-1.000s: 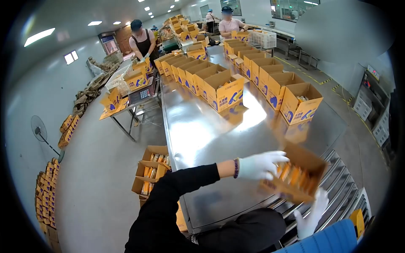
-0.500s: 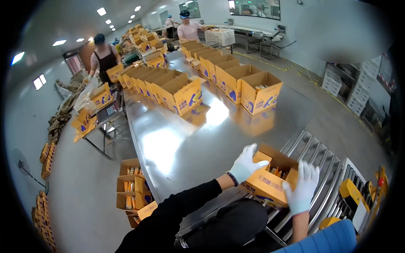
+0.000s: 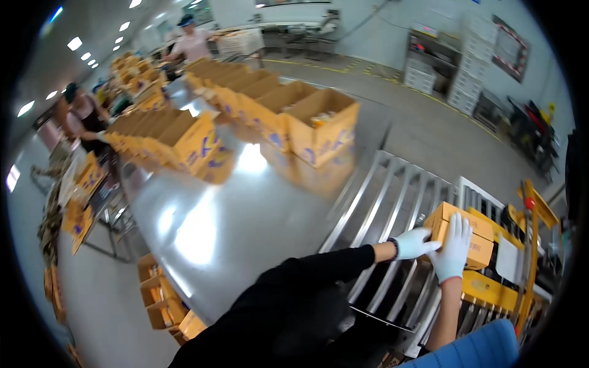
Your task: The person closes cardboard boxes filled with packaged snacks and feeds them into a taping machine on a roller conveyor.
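Observation:
A small orange carton (image 3: 480, 246) stands with its top flaps folded down, where the roller conveyor (image 3: 392, 202) meets a yellow-trimmed machine (image 3: 491, 289). My right hand (image 3: 453, 248), in a white glove, lies flat over the carton's top and near edge, fingers stretched out. Against the carton's left side rests my left hand (image 3: 415, 243), also white-gloved, its fingers extended and slightly blurred. The two hands nearly touch. The carton's contents are hidden under the flaps.
Open orange cartons (image 3: 322, 126) stand in rows on the steel table (image 3: 245, 245). More filled cartons (image 3: 161, 297) sit low at the table's left. An upright yellow bar with a red knob (image 3: 529, 203) rises beside the machine. Two co-workers (image 3: 190, 43) stand farther back.
The carton has moved right, off the near rollers to the machine, and its open flaps are now folded down. Both hands have moved right with it. My view has turned right.

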